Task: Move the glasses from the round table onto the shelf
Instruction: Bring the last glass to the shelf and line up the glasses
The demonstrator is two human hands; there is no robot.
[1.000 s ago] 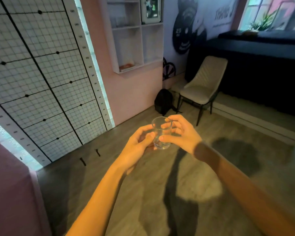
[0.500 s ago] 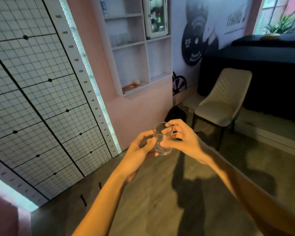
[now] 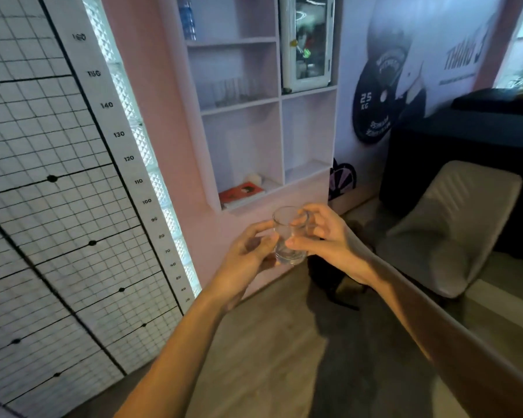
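The left hand (image 3: 248, 254) and the right hand (image 3: 323, 239) together hold one clear glass (image 3: 289, 235) upright in the air between them, out in front of the body. The left thumb and fingers press on the glass's left side near its base; the right fingers wrap its upper rim and right side. Behind the hands, set into the pink wall, stands a white shelf (image 3: 280, 125) with open compartments. A row of glasses (image 3: 234, 92) already sits in one middle-left compartment, blurred. A red book (image 3: 241, 191) lies in the bottom-left compartment. To the right stands a beige chair (image 3: 453, 224), and a gridded height chart (image 3: 58, 188) covers the wall on the left.
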